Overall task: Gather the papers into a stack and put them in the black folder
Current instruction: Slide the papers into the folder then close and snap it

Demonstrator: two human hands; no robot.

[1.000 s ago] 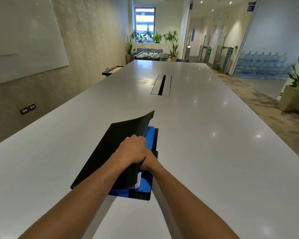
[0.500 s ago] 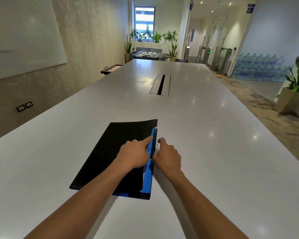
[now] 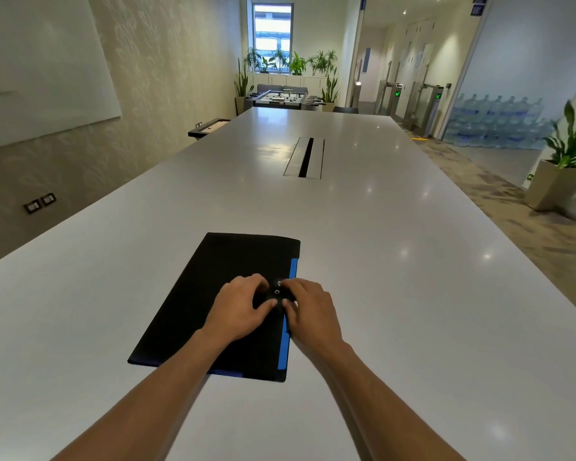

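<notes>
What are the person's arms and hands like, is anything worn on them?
Both forearms are bare, with no sleeves in sight. The left hand and right hand wear no gloves, and no watch, bracelet or ring shows on either.

The papers are out of sight under the closed cover of the black folder; only a blue strip peeks out along its right edge, and what that strip is cannot be told. Left hand and right hand crowd over a small snap tab, hiding most of it, so whether it is fastened stays unclear. The left forearm covers part of the folder's near edge. Both arms are cut off by the bottom edge. The whiteboard runs off at left.
</notes>
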